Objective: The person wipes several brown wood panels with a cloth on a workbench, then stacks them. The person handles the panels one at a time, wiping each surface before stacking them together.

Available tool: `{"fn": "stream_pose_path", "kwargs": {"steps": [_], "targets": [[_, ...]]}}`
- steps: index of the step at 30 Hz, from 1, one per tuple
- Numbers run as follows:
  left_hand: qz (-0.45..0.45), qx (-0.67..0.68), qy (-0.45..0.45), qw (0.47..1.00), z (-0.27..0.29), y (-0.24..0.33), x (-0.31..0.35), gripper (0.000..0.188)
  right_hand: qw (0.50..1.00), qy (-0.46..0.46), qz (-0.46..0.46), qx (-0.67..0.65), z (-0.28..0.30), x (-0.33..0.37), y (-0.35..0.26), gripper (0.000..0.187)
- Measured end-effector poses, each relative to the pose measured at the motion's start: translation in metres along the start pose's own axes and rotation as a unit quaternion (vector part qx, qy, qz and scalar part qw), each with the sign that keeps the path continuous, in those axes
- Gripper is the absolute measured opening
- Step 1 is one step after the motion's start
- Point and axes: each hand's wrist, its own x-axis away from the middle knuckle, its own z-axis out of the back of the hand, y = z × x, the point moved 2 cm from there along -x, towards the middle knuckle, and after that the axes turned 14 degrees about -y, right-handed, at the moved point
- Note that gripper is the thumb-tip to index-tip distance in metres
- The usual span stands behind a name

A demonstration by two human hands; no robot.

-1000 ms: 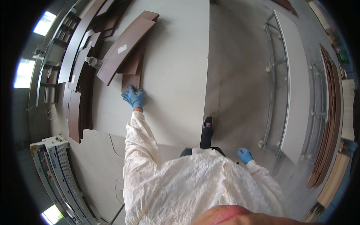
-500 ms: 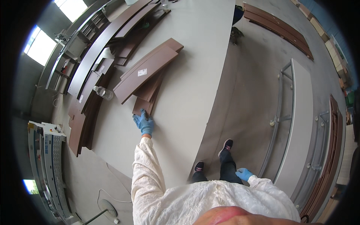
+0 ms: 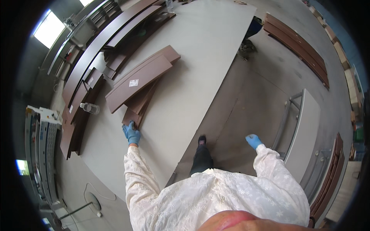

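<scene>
Grey floor (image 3: 231, 127) flanked the pale table (image 3: 192, 77); wide gap separated its right edge from the fanned brown panels (image 3: 148, 75). Left hand (image 3: 131, 134) touched their near end, right hand (image 3: 253, 141) hung over floor; couldn't tell either grip.

Blue-gloved left hand (image 3: 132, 134) at stacked brown panels (image 3: 148, 75) (grip unclear), gloved right hand (image 3: 253, 141) above grey floor (image 3: 235, 119), clear bottle (image 3: 90, 108)
</scene>
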Motion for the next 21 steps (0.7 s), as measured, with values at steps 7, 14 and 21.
{"fn": "stream_pose_path", "kwargs": {"steps": [7, 14, 21], "targets": [[-0.04, 0.029, 0.009, 0.999, -0.006, 0.094, -0.102, 0.051, 0.983, -0.065, 0.162, 0.051, 0.041, -0.118, -0.149, 0.047], [-0.072, 0.0, 0.012, 0.997, -0.049, 0.238, -0.221, 0.048, 0.988, -0.121, 0.044, 0.083, 0.113, -0.155, -0.161, 0.049], [-0.112, -0.001, 0.009, 0.994, -0.091, 0.4, -0.355, 0.05, 0.991, -0.124, -0.059, 0.007, 0.231, -0.246, -0.099, 0.042]]}}
